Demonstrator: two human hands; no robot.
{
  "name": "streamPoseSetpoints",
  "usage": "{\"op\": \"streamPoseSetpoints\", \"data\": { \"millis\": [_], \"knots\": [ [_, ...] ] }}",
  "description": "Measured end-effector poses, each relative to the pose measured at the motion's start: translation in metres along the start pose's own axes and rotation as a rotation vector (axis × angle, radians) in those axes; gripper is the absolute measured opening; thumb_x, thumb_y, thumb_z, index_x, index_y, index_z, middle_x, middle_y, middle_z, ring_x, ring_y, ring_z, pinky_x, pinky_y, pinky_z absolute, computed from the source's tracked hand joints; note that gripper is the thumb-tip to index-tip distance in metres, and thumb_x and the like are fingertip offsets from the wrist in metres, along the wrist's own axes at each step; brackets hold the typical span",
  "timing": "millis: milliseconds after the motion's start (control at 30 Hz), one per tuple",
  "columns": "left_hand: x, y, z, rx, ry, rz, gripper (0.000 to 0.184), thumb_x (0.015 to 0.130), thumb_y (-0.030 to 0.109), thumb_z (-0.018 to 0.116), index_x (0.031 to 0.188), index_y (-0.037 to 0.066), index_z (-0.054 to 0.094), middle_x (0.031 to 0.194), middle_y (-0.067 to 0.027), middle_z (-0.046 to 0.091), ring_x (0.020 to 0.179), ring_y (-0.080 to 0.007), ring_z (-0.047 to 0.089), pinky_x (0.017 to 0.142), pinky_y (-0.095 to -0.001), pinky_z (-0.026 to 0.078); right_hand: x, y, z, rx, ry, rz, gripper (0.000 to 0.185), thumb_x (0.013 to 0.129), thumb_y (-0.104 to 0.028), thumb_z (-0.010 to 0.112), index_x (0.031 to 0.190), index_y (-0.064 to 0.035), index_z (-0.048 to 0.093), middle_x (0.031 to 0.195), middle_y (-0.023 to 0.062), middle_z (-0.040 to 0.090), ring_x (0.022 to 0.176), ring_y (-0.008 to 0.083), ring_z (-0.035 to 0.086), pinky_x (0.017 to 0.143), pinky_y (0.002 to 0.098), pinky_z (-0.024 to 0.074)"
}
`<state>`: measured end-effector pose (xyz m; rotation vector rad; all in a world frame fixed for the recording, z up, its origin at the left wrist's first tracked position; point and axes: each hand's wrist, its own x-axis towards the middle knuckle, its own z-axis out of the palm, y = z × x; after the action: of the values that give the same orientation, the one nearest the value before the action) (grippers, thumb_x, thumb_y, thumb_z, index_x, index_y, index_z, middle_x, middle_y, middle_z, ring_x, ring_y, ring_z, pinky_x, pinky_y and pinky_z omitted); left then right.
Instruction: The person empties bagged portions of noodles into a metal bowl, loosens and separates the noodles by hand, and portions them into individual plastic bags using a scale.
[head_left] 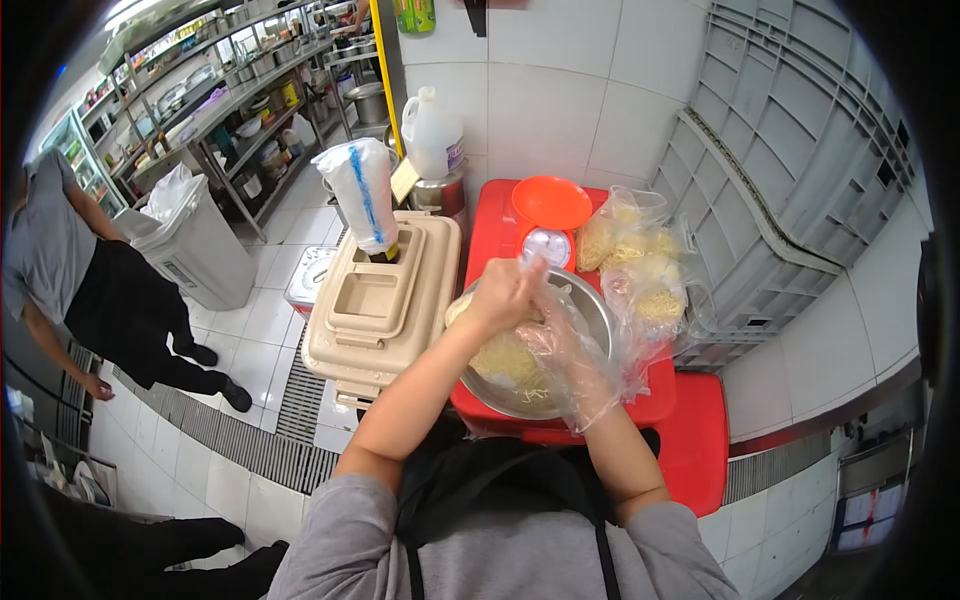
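My left hand (503,296) is bare, raised over a steel bowl (603,325), its fingers closed on a bunch of clear plastic. Beside it, my right hand (562,350) wears a loose clear plastic glove that reaches the wrist; its fingers are partly hidden by the plastic and my left hand. Pale yellow noodles (508,362) lie in the bowl below both hands, some loose shreds near the front. Whether the plastic in my left hand is part of the glove or a separate bag, I cannot tell.
Bagged noodles (640,250), an orange-red plate (552,204) and the bowl share a red table (490,215). Left stands a beige lidded box (445,290) with a plastic-covered bottle (362,195) on it. Grey crates (760,210) line the right. A person (95,270) stands left.
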<state>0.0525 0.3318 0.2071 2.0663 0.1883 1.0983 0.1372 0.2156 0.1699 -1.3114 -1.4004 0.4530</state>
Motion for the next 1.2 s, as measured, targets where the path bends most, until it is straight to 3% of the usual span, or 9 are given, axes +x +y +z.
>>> {"op": "streamPoseSetpoints", "data": {
  "millis": [167,267,400,467,767,800,1000,1100,1200],
  "knots": [
    [-0.009,-0.016,0.016,-0.181,0.180,-0.232,0.056,0.096,0.037,0.041,0.052,0.001,0.047,0.043,-0.0068,0.042,0.039,-0.0157,0.045,0.041,-0.0346,0.032,-0.002,0.011,0.009,0.290,-0.036,0.144,0.059,0.074,-0.009,0.064,0.127,0.0007,0.041,0.118,0.0160,0.054,0.106,0.0258,0.054,0.092,0.0364,0.0409],
    [-0.006,-0.038,0.019,-0.311,0.216,-0.334,0.058,0.095,0.039,0.041,0.048,0.005,0.044,0.044,0.0012,0.041,0.039,-0.0097,0.039,0.039,-0.0286,0.028,-0.013,0.026,0.000,0.170,-0.110,0.163,0.031,0.079,-0.017,0.062,0.102,0.0027,0.056,0.127,0.0102,0.046,0.111,0.0203,0.047,0.093,0.0328,0.0380],
    [0.003,-0.049,0.010,-0.580,0.275,-0.436,0.056,0.096,0.041,0.040,0.048,0.011,0.037,0.043,0.0027,0.035,0.039,-0.0073,0.035,0.036,-0.0261,0.026,-0.029,-0.001,-0.001,0.286,0.115,0.244,0.026,0.078,-0.015,0.064,0.095,0.0027,0.056,0.119,0.0120,0.048,0.104,0.0218,0.051,0.089,0.0320,0.0395],
    [0.007,-0.049,0.012,-0.698,0.306,-0.531,0.054,0.095,0.041,0.041,0.050,0.012,0.034,0.044,0.0034,0.032,0.038,-0.0076,0.034,0.036,-0.0258,0.026,-0.036,0.001,-0.009,-0.151,0.124,0.043,0.024,0.077,-0.012,0.066,0.094,0.0022,0.057,0.106,0.0155,0.053,0.096,0.0250,0.056,0.086,0.0343,0.0419],
    [0.013,-0.052,0.058,-0.678,0.339,-0.660,0.048,0.094,0.042,0.044,0.055,0.015,0.033,0.048,0.0035,0.031,0.037,-0.0083,0.031,0.034,-0.0261,0.026,-0.030,-0.006,-0.018,-0.872,0.368,-0.576,0.017,0.075,-0.001,0.062,0.092,-0.0007,0.058,0.092,0.0136,0.061,0.082,0.0306,0.059,0.078,0.0400,0.0475],
    [0.015,-0.056,0.052,-0.735,0.221,-0.715,0.045,0.093,0.038,0.046,0.057,0.010,0.040,0.053,-0.0011,0.039,0.046,-0.0114,0.042,0.042,-0.0292,0.036,-0.024,-0.011,-0.021,-0.873,0.387,-0.573,0.018,0.075,-0.001,0.062,0.093,-0.0011,0.059,0.088,0.0129,0.061,0.081,0.0305,0.059,0.076,0.0391,0.0481],
    [0.020,0.022,0.020,0.030,0.354,0.120,0.024,0.086,0.018,0.049,0.076,-0.003,0.055,0.076,-0.0149,0.052,0.076,-0.0273,0.053,0.069,-0.0367,0.043,0.036,-0.019,-0.037,-0.571,0.589,-0.570,0.010,0.075,-0.003,0.062,0.084,-0.0049,0.059,0.063,0.0042,0.048,0.055,0.0240,0.049,0.049,0.0380,0.0353],
    [0.012,0.020,0.023,0.056,-0.018,0.265,0.019,0.084,0.012,0.046,0.077,-0.003,0.056,0.076,-0.0184,0.052,0.074,-0.0316,0.052,0.066,-0.0366,0.042,0.054,-0.044,-0.052,-0.555,0.479,-0.678,0.020,0.074,-0.007,0.061,0.093,-0.0044,0.060,0.062,0.0027,0.046,0.054,0.0222,0.048,0.048,0.0370,0.0332],
    [0.012,0.014,0.032,-0.118,0.119,0.283,0.023,0.084,0.010,0.047,0.066,-0.002,0.053,0.061,-0.0154,0.047,0.058,-0.0302,0.049,0.054,-0.0363,0.038,0.058,-0.039,-0.057,-0.657,0.354,-0.706,0.025,0.073,-0.007,0.061,0.097,-0.0039,0.060,0.066,0.0038,0.048,0.059,0.0218,0.050,0.052,0.0357,0.0369]
  ]
}}
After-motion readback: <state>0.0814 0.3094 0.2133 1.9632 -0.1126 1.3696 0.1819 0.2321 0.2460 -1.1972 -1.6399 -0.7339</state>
